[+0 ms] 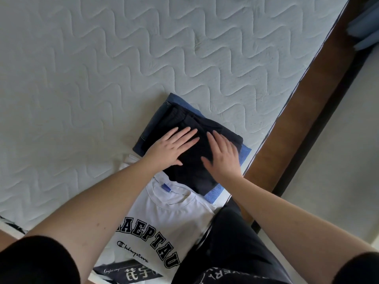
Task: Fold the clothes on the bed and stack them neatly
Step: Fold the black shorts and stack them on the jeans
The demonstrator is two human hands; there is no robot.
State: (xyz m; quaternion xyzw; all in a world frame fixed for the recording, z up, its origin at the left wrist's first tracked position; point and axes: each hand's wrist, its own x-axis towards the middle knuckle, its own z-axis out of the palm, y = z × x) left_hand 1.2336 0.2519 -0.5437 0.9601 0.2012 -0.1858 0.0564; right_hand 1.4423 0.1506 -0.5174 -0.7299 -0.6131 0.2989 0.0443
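Observation:
A folded black garment (196,167) tops a small stack near the bed's right edge, over dark jeans (155,124) and a blue folded piece (245,153). My left hand (173,147) and my right hand (222,155) both lie flat on the black garment, fingers straight, pressing it down. Just nearer to me lies a folded white T-shirt (164,214) with black block lettering. At the bottom edge, a dark garment with white characters (131,272) peeks out from under the T-shirt.
The quilted white mattress (102,68) stretches wide to the left and far side. A brown wooden bed frame (287,128) borders the right, with pale floor (338,160) beyond. A blue object (365,27) sits at the top right corner.

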